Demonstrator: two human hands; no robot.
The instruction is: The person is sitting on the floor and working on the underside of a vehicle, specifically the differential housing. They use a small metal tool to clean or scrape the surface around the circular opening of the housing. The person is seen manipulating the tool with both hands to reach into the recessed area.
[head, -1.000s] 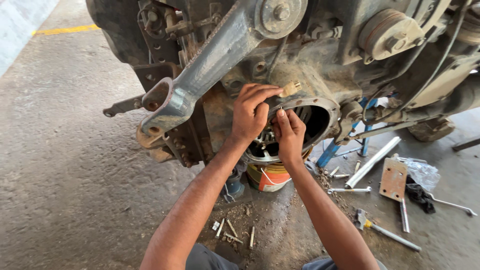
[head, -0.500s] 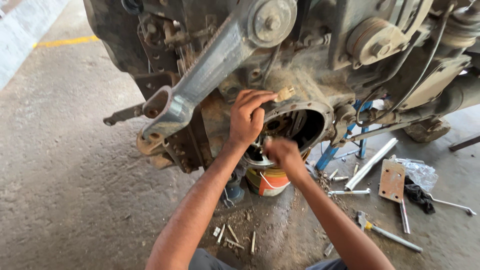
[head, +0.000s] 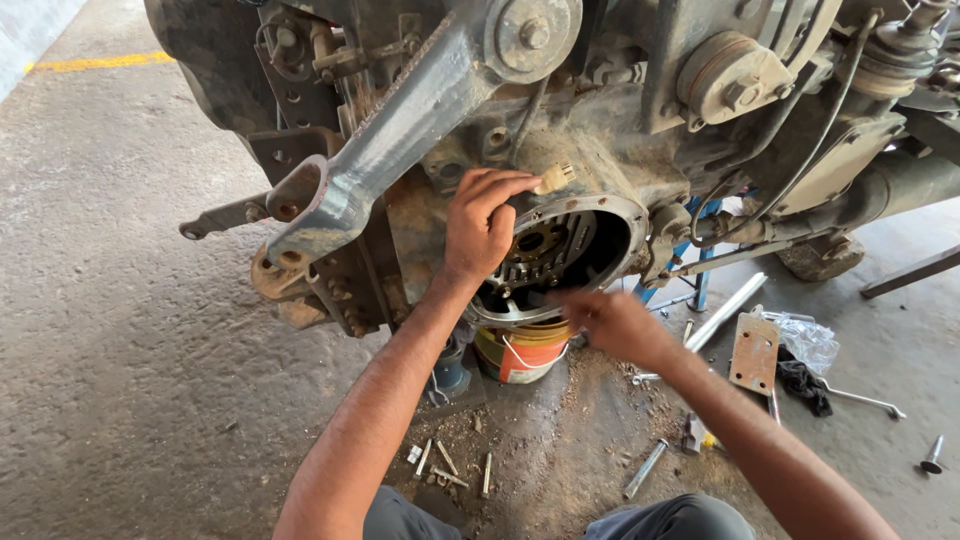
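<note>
My left hand (head: 484, 222) is up against the greasy machine body (head: 600, 130), fingers closed on a small cream brush (head: 553, 179) at the upper rim of a round open housing (head: 628, 232). Gears (head: 541, 250) show inside that opening. My right hand (head: 612, 322) hangs lower, just below the housing's bottom edge, blurred, fingers loosely curled; I cannot tell if it holds anything. A small orange and white bucket (head: 519, 351) stands on the floor under the opening.
A grey cast arm (head: 390, 140) juts out at left. Bolts (head: 447, 462) lie on the dirty concrete near my knees. To the right lie a rusty plate (head: 754, 352), a long bar (head: 725, 310), a black rag (head: 802, 384), a plastic bag (head: 810, 339) and loose tools.
My right hand has dropped from inside the housing opening down and to the right, below its rim. My left hand stays at the upper rim with the brush.
</note>
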